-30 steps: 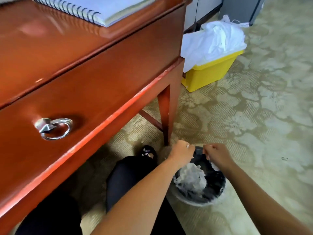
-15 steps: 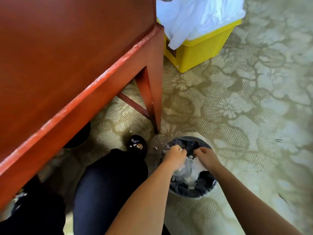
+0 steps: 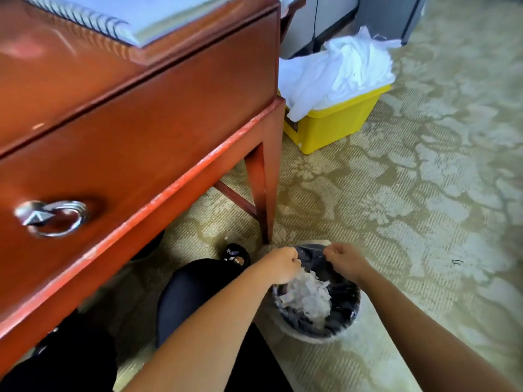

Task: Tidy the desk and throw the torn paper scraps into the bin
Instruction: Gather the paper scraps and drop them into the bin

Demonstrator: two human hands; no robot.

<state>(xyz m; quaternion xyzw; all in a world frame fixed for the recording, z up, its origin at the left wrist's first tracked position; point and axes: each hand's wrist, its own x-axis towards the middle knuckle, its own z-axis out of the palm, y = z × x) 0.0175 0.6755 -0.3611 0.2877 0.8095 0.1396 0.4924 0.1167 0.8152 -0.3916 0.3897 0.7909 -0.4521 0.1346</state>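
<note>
- White torn paper scraps point(image 3: 307, 298) lie heaped inside a small round bin with a black liner point(image 3: 346, 312), which stands on the patterned beige carpet point(image 3: 424, 193) near the leg of the red-brown wooden table point(image 3: 141, 131).
- Left hand point(image 3: 280, 267) hangs over the bin's left rim with its fingers curled. The heap reaches up to its fingertips, though I cannot tell whether it pinches any paper.
- Right hand point(image 3: 346, 260) sits over the far rim, also curled into a loose fist; what it holds, if anything, is hidden.
- A spiral-bound notebook point(image 3: 93, 18) rests on the table top.
- Yellow plastic box point(image 3: 334, 124), stuffed with white sheeting point(image 3: 339, 66), stands further off — beyond the table's corner.
</note>
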